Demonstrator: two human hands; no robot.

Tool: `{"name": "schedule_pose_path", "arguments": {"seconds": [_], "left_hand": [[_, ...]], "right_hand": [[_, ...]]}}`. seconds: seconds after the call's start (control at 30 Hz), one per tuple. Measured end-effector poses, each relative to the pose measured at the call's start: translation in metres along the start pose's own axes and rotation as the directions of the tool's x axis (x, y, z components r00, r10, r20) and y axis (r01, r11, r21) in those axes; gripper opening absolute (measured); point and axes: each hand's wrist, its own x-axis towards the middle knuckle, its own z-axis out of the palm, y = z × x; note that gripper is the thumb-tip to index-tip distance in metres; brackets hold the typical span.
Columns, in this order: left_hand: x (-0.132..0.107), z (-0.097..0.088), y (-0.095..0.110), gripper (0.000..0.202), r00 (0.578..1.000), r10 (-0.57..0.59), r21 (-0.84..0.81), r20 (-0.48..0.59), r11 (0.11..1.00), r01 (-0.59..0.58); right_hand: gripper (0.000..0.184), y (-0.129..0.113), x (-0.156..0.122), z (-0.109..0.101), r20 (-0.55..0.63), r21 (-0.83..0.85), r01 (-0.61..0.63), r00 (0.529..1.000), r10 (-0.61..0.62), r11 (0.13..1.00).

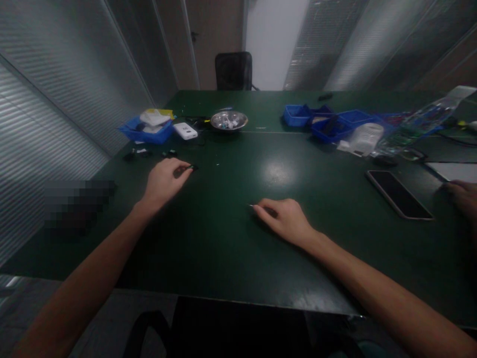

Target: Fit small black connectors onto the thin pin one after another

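My left hand [164, 180] is over the green table on the left, thumb and forefinger pinched on a small black piece [194, 168], too small and dark to name. Closer to me, my right hand [285, 218] rests by the table top with its fingers closed on a thin, pointed metallic thing [250, 205]; most of it is hidden in the fingers. The two hands are well apart. Several small black pieces [169, 153] lie just beyond my left hand. A shiny metal bowl [219, 124] with small parts in it stands farther back.
A blue tray [128, 132] with white and yellow items and a white device [185, 131] sit at back left. More blue trays [296, 117], a clear plastic bottle [413, 127] and a phone [400, 195] are on the right. Another person's hand [464, 194] shows at the right edge.
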Motion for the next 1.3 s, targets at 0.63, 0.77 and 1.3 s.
{"name": "schedule_pose_path", "arguments": {"seconds": [0.63,0.77,1.3], "left_hand": [[-0.031,0.021,0.098,0.018,0.873,0.422,-0.39,0.245,0.867,-0.31],[-0.035,0.021,0.108,0.016,0.839,0.469,-0.427,0.277,0.842,-0.33],[-0.037,0.023,0.112,0.013,0.819,0.487,-0.476,0.305,0.822,-0.311]], "right_hand": [[0.039,0.003,0.002,0.004,0.024,-0.014,0.095,0.995,-0.094,0.995],[0.035,0.004,0.002,0.004,0.035,-0.008,0.165,0.986,-0.165,0.986],[0.032,-0.003,0.0,-0.003,0.126,-0.048,0.234,0.966,-0.226,0.971]]}}
